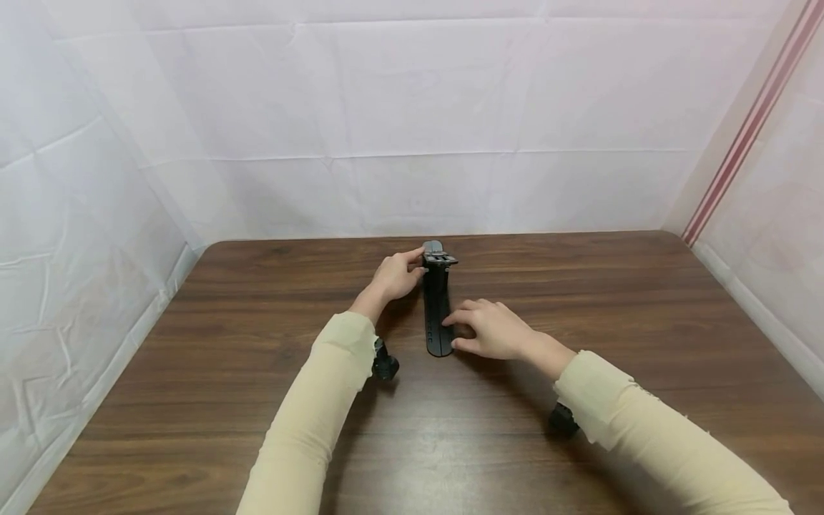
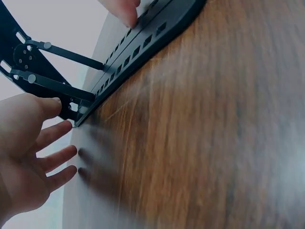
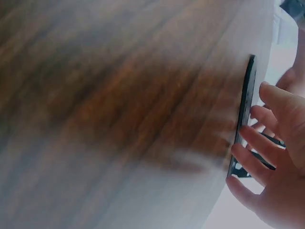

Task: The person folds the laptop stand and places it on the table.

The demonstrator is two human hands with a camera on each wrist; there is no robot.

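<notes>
Head view: black slotted stand (image 1: 438,315) lies flat mid-table, long axis running away from the person. Left hand (image 1: 397,275) sits at its far end, fingertips touching the raised hinged bracket (image 1: 440,259), fingers loosely spread, not clamped. Right hand (image 1: 492,329) presses the near end, fingers straight and slightly apart. Best handled by pinning the base flat while lifting the bracket slowly. Wooden table (image 1: 644,343) underneath.
</notes>
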